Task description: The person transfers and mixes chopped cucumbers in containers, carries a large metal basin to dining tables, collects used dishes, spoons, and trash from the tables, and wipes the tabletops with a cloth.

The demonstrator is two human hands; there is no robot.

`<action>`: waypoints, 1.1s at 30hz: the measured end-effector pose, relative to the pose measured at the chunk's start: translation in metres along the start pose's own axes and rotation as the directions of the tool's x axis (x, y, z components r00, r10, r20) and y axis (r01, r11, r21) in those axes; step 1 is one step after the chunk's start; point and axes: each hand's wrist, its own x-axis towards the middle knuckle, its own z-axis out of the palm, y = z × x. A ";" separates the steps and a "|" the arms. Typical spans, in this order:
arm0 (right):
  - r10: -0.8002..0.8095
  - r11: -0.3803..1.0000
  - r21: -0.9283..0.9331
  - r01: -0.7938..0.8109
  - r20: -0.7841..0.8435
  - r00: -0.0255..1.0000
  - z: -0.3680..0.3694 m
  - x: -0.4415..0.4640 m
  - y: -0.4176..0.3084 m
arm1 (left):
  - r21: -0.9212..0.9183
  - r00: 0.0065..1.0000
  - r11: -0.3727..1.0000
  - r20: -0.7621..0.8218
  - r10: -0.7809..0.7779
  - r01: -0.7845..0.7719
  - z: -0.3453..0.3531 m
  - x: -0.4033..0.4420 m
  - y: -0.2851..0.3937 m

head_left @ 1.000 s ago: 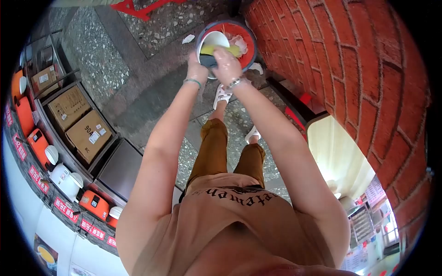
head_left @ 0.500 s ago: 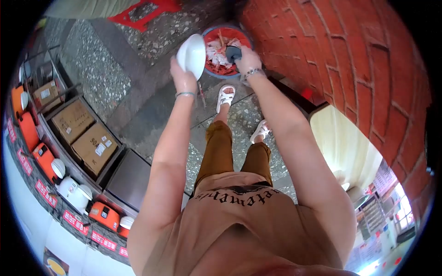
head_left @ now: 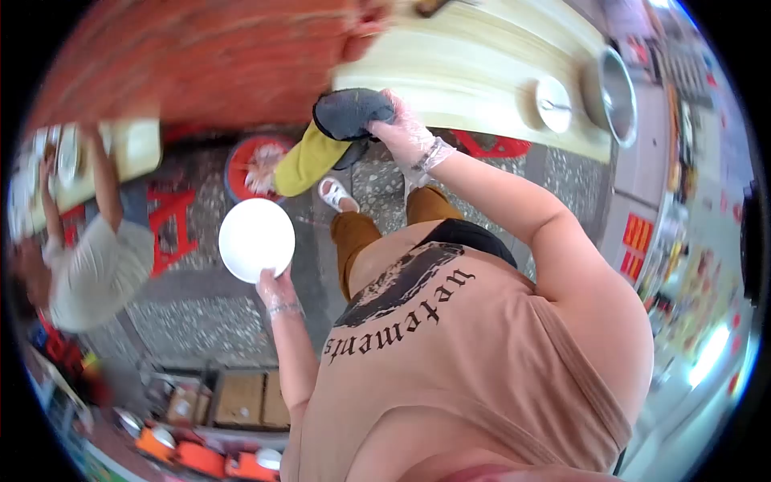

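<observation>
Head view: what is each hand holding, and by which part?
Left hand: white bowl, by its rim nearest the wearer. Right hand: dark grey pad, by its right end.

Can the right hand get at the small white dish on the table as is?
Probably, perhaps with a lean: nothing visible stands between the right hand and the small white dish across the table. But it's gripping a dark grey cloth, so likely needs freeing first.

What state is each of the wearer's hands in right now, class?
Left hand: holding a white bowl.
Right hand: holding a grey cloth.
</observation>
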 end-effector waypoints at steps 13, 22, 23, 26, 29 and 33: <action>-0.276 0.823 -0.494 -0.282 -0.780 0.562 -0.181 -0.027 0.071 | 0.456 0.708 0.890 0.632 -0.315 -0.012 0.225 -0.010 -0.032; 0.644 0.743 0.580 -0.335 -0.482 0.594 -0.237 0.004 0.169 | 0.498 0.682 0.864 0.606 -0.408 0.075 0.335 -0.045 -0.101; 0.546 0.836 0.386 -0.391 -0.501 0.672 -0.238 0.004 0.173 | 0.476 0.673 0.877 0.629 -0.389 0.062 0.338 -0.044 -0.097; 0.441 0.897 0.270 -0.351 -0.491 0.751 -0.223 -0.019 0.129 | 0.525 0.637 0.849 0.677 -0.369 -0.066 0.361 -0.069 -0.048; 0.469 0.858 0.429 -0.284 -0.424 0.775 -0.251 -0.057 0.028 | 0.532 0.610 0.834 0.713 -0.347 -0.147 0.401 -0.080 -0.020; 0.392 0.915 0.327 -0.238 -0.575 0.718 -0.328 -0.117 -0.024 | 0.494 0.486 0.804 0.819 -0.304 -0.330 0.468 -0.089 -0.022</action>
